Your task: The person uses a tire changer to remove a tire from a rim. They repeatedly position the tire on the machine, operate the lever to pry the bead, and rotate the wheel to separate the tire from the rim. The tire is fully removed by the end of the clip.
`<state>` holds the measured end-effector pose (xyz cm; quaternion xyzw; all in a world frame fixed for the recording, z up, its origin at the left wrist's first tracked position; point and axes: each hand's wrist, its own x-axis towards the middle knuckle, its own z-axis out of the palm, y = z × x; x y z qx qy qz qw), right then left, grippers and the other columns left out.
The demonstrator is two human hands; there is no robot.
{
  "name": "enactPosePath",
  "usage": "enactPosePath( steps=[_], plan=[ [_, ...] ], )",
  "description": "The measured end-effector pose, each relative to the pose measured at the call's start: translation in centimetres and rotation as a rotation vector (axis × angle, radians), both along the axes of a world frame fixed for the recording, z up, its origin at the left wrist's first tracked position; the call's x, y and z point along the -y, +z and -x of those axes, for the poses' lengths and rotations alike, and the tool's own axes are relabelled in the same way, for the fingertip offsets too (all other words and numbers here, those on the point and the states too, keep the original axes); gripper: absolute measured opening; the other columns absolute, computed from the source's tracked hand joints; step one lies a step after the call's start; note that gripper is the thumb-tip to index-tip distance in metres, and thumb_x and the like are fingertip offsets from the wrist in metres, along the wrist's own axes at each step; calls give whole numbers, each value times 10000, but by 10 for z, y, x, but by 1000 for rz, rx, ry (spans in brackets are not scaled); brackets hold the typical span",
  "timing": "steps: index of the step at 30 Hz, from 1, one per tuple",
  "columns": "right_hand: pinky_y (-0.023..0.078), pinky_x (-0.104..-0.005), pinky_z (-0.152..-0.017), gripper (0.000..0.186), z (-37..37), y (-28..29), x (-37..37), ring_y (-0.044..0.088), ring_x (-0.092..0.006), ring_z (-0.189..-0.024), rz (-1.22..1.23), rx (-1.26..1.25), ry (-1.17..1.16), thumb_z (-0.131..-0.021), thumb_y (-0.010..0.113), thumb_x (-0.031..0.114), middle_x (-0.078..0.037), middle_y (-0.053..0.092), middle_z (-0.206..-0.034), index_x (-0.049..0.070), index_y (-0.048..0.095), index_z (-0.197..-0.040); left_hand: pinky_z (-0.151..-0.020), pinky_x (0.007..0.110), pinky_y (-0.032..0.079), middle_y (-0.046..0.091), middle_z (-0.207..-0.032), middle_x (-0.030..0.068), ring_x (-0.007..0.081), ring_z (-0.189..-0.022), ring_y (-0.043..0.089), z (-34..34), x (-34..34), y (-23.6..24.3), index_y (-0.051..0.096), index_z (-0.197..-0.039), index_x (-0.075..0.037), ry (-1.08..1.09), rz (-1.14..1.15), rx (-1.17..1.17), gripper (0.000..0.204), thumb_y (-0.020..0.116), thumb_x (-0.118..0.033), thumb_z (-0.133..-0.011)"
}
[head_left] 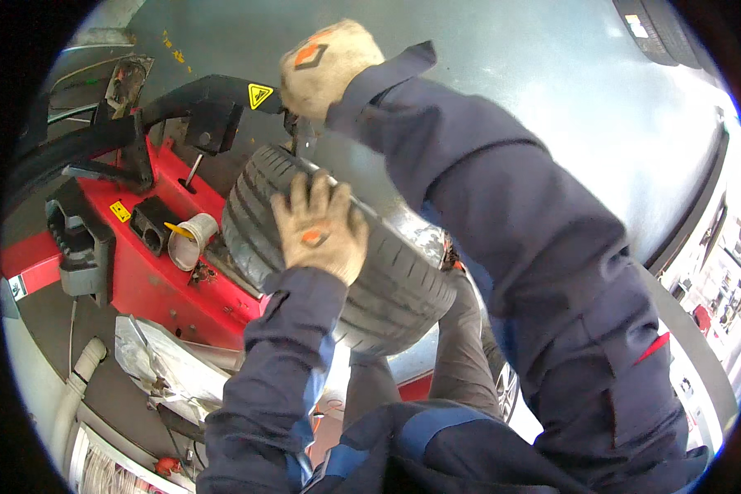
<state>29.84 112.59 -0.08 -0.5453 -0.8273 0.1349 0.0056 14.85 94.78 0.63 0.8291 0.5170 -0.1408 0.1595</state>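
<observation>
A black tyre (387,272) stands on edge before my legs, tread toward me, beside a red machine. My left hand (321,235), in a beige work glove, rests on the tread with its fingers spread. My right hand (329,70), gloved alike, is closed at the end of the machine's curved black arm (210,92); its fingertips are hidden. That arm bears a yellow warning sticker (259,95) close to the right hand and reaches out above the tyre. At the tyre's right side a shiny part of the wheel (420,235) shows below my right forearm.
On the red machine body (152,288) sits a whitish tub (191,240) with a yellow-handled brush. A black moulded block (78,239) hangs at its left. Crumpled clear plastic (165,362) lies at the lower left. More tyres (654,33) stand far right, and a pale hose (78,383) runs lower left.
</observation>
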Motion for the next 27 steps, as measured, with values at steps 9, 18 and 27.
enactPosePath(
  steps=[9, 18, 27],
  plan=[
    [624, -451, -751, 329, -10, 0, -2, 755, -309, -759, -158, 48, -38, -957, 599, 389, -87, 749, -760, 132, 804, -970, -1262, 535, 243, 744, -1359, 70, 222, -1370, 584, -34, -41, -10, 785, -1313, -136, -132, 365, -154, 542, 444, -488, -1081],
    [570, -476, -639, 254, 20, -3, -18, 727, -352, -708, -353, -92, 76, -868, 642, 328, -108, 707, -694, 145, 776, -753, -1299, 562, 265, 770, -1072, 26, 210, -1256, 618, 68, 13, -3, 827, -896, -117, -165, 65, 195, 309, 669, -381, -921],
    [574, -488, -667, 304, 8, -1, -16, 739, -358, -717, -268, -88, 68, -858, 658, 386, -130, 730, -723, 130, 789, -759, -1254, 519, 273, 797, -1113, 55, 215, -1217, 633, 55, 12, -11, 848, -1035, -89, -183, 71, 87, 458, 560, -444, -1009]
  ],
)
